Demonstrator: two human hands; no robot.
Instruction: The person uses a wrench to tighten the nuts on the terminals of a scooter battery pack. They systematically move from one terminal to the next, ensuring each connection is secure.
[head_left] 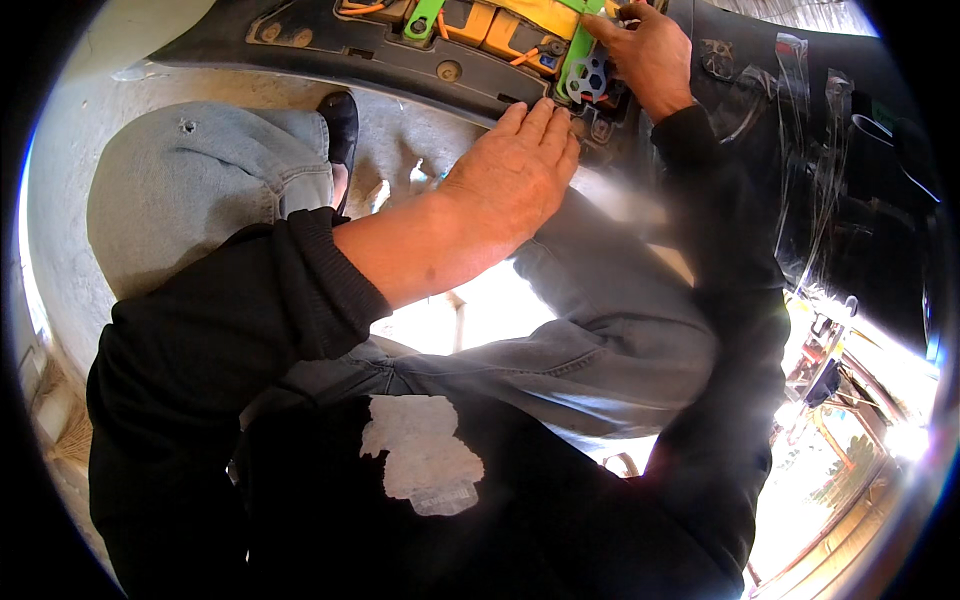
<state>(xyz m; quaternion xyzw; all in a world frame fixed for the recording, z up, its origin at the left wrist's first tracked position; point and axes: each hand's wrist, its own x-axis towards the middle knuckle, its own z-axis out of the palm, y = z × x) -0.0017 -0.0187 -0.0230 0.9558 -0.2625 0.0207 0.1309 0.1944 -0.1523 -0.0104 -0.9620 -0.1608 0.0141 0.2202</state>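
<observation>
My left hand [520, 170] lies with its fingers stretched out and close together, fingertips on the lower edge of a dark panel [400, 62]. Up and to the right, my right hand [648, 55] is closed, thumb and fingers bent together by the green strip [578, 50]. What it grips is mostly hidden by the fingers and the top rim; a bit of yellow shows there. Just below the strip sits a small grey flat piece with hexagonal holes [587, 78]. Orange-yellow blocks [470, 25] with orange cables fill the panel's opening, and another green strip [423, 18] crosses them on the left.
Clear plastic strips [793, 90] hang over the dark surface at the right. My bent legs in grey jeans [210, 190] lie below the panel, with a dark shoe [341, 130] on the concrete floor [400, 130]. Bright light glares at the lower right.
</observation>
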